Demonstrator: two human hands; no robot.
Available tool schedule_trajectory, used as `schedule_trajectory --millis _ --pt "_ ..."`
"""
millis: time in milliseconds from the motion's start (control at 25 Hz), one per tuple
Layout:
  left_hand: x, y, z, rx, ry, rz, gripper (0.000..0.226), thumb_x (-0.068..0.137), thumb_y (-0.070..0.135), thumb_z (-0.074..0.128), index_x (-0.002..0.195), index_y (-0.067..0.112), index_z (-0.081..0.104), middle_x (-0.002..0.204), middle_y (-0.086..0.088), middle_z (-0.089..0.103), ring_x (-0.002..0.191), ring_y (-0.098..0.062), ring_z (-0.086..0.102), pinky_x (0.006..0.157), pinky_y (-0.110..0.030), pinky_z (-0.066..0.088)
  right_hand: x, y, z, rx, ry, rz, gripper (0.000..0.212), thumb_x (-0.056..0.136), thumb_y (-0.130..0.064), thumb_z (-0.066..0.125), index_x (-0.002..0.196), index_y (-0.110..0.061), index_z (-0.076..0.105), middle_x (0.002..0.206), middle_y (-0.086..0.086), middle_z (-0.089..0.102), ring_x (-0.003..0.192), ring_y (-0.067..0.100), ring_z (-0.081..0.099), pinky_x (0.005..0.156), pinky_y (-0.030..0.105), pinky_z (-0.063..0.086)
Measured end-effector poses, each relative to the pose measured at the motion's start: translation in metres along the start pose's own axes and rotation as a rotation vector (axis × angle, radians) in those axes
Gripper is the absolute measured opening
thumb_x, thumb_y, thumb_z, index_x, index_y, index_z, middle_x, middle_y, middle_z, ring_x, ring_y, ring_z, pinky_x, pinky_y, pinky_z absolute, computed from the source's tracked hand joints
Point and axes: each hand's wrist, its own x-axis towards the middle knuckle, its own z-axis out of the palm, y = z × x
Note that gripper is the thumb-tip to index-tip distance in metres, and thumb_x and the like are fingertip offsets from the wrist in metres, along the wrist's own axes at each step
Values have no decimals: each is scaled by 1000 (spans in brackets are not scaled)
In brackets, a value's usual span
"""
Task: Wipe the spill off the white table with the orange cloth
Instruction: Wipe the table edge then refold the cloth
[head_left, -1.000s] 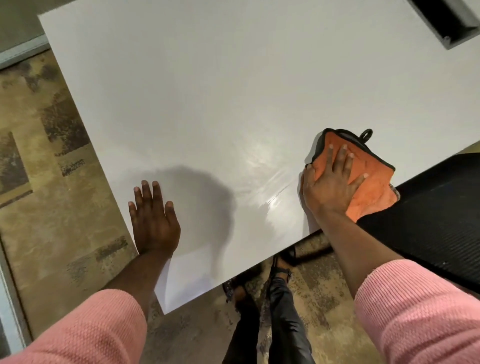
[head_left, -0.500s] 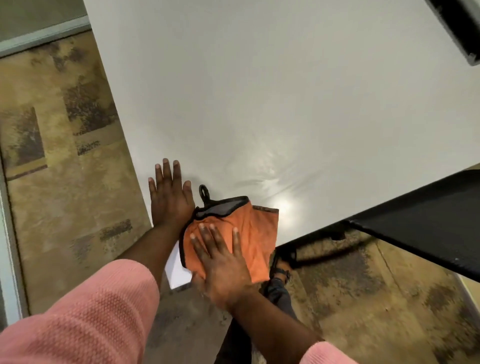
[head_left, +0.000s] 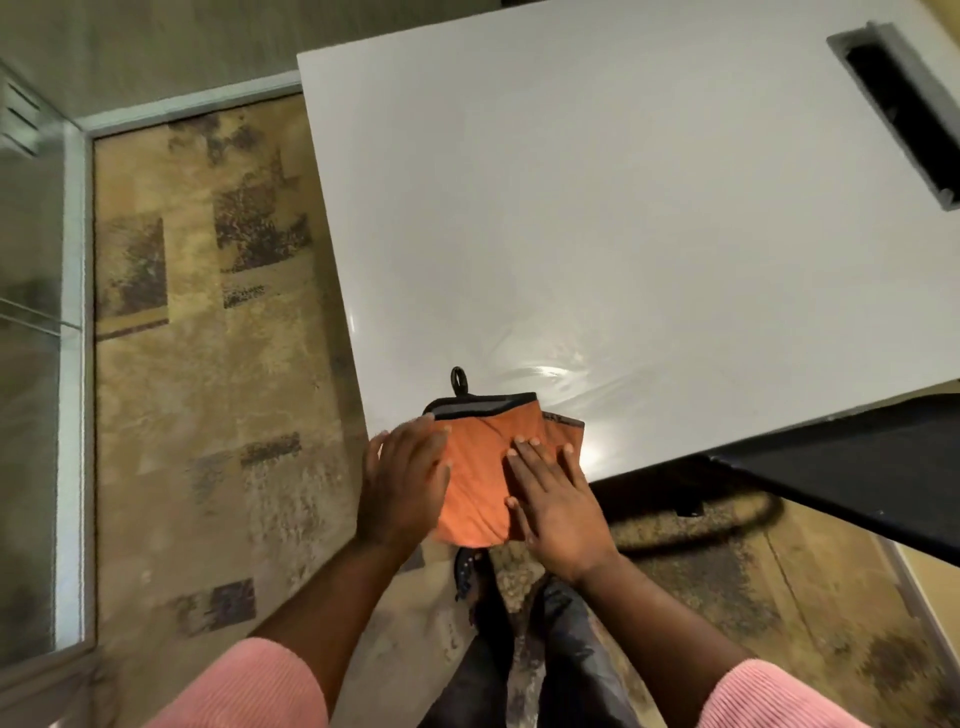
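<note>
The orange cloth (head_left: 480, 467), edged in black with a small black hanging loop, lies on the near corner of the white table (head_left: 597, 208). My left hand (head_left: 405, 483) rests flat on the cloth's left side. On its right side presses my right hand (head_left: 556, 504), fingers spread. A glossy wet smear (head_left: 550, 374) shines on the table just beyond the cloth, toward the right.
A dark rectangular cable slot (head_left: 904, 109) is cut into the table at the far right. A black surface (head_left: 857, 467) juts out below the table's near right edge. Patterned tan carpet (head_left: 208, 312) lies to the left and a glass partition (head_left: 36, 338) stands at the far left.
My right hand swept the cloth from the table's right edge leftward to the near corner. My left hand, flat on the table before, now lies on the cloth.
</note>
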Motion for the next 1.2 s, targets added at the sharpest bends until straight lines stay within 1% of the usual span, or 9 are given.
schedule_trajectory --millis 160,240,320,400,520,680,800,1000,1200 --pt "-22 -2 7 88 -226 -5 52 90 44 63 136 21 64 148 -4 57 136 -25 53 118 -53 22 9 10 -4 -86 -19 15 65 103 -44 43 157 -10 38 164 11 38 155 26 29 125 49 7" --pt "-16 -4 6 84 -263 -27 62 83 43 77 138 17 63 148 -8 56 137 -27 52 117 -52 14 13 14 -5 -128 -45 33 67 102 -48 40 157 -11 38 164 10 39 154 25 29 125 50 5" --pt "-7 -7 4 63 -274 -48 66 77 41 84 135 17 65 144 -9 61 134 -28 55 115 -51 15 14 16 -3 -139 -28 38 62 100 -46 47 151 -12 49 159 9 47 150 26 38 125 50 7" --pt "1 -6 1 14 -259 -83 59 71 35 89 125 19 71 133 -6 67 126 -26 60 112 -52 23 13 15 -2 -106 24 43 52 96 -39 60 140 -12 61 150 9 57 141 27 51 124 50 12" --pt "9 -2 3 -16 -228 -95 35 68 26 90 101 21 80 109 -1 72 109 -25 65 107 -51 29 16 13 -2 -70 119 57 33 90 -29 60 115 -14 75 128 8 69 120 26 65 122 48 21" --pt "5 2 9 3 -194 -92 21 67 22 90 86 21 80 95 2 68 97 -23 65 102 -50 35 22 6 -1 -103 127 73 16 88 -22 66 100 -16 75 105 4 70 105 24 67 121 48 30" --pt "5 5 8 54 -187 -36 22 67 18 89 86 18 78 95 0 67 98 -24 64 102 -51 38 21 7 0 -139 101 79 18 86 -17 67 103 -15 72 103 5 69 101 25 66 120 46 31" --pt "9 6 3 154 -200 94 22 74 7 78 95 12 71 100 -7 71 106 -29 66 105 -46 30 16 7 -7 -113 110 72 21 86 -11 67 106 -15 63 99 5 68 93 23 67 119 44 34" --pt "22 12 -11 162 -186 106 30 78 1 72 105 10 64 85 -7 71 90 -29 67 107 -47 27 23 5 -32 -50 183 87 17 87 -12 68 101 -16 60 91 3 67 86 26 63 105 33 35"
